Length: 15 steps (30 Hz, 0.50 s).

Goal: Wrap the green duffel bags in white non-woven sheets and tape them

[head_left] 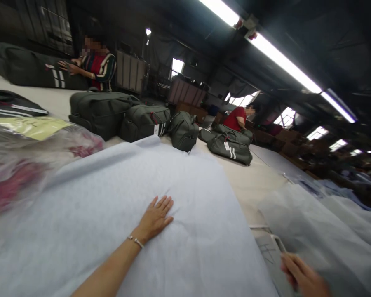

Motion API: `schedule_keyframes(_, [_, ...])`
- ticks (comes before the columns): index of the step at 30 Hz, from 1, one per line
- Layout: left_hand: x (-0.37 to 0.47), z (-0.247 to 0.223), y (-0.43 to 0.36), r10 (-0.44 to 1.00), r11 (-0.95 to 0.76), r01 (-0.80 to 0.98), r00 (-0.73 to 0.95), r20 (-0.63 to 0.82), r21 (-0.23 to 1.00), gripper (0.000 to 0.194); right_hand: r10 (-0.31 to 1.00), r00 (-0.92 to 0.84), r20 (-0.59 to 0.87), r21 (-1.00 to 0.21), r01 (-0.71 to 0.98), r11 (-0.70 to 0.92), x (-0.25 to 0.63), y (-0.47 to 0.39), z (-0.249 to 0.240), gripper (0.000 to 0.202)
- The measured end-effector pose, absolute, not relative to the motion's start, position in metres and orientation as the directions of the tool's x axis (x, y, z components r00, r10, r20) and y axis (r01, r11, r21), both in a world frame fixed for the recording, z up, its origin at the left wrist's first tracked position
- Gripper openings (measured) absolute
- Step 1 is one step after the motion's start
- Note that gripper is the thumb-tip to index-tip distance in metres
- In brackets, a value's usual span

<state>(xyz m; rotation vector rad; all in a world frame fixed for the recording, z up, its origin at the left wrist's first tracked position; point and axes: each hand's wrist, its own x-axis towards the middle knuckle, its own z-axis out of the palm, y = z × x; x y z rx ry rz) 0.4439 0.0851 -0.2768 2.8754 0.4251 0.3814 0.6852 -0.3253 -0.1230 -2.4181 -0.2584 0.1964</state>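
Observation:
A large pale blue-white sheet [111, 206] lies over the table. My left hand [156, 218] rests flat on it near the middle, fingers spread, a bracelet at the wrist. At the lower right, beside the sheet's right edge, is my right hand [301, 274], blurred, with its fingers curled at a light-coloured frame or handle. What its fingers hold cannot be made out clearly. Next to that hand lies a grey flat piece [268, 253] with dark marks on it, partly hidden by the sheet.
Dark green bags [100, 111] stand beyond the sheet, more [230, 148] farther right. Plastic-wrapped goods [24, 165] with a yellow label lie left. Thin whitish sheeting [321, 231] lies right. One person [99, 68] handles a bag at back left; another [235, 119] leans over bags.

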Motion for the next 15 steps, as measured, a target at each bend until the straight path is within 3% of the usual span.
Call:
schedule_keyframes(2, [0.443,-0.278,0.084,0.318,-0.932,0.257,0.919,0.233,0.258,0.058,0.531,0.846,-0.047,-0.706,0.348,-0.617,0.676,-0.222,-0.107,0.044])
schedule_keyframes(5, [0.440,-0.280,0.083,0.307,-0.930,0.234,0.918,0.250,0.283,0.060,0.770,0.636,-0.047,-0.797,0.441,-0.412,0.652,-0.066,-0.097,0.039])
schedule_keyframes(10, [0.439,-0.278,0.081,0.340,-0.900,0.245,0.912,0.230,0.362,0.059,0.855,0.510,-0.095,-0.751,0.527,-0.398,0.653,0.112,-0.128,0.016])
schedule_keyframes(15, [0.444,-0.284,0.077,0.341,-0.880,0.224,0.912,0.228,0.419,0.061,0.827,0.531,-0.184,-0.617,0.592,-0.518,0.689,0.191,-0.170,0.016])
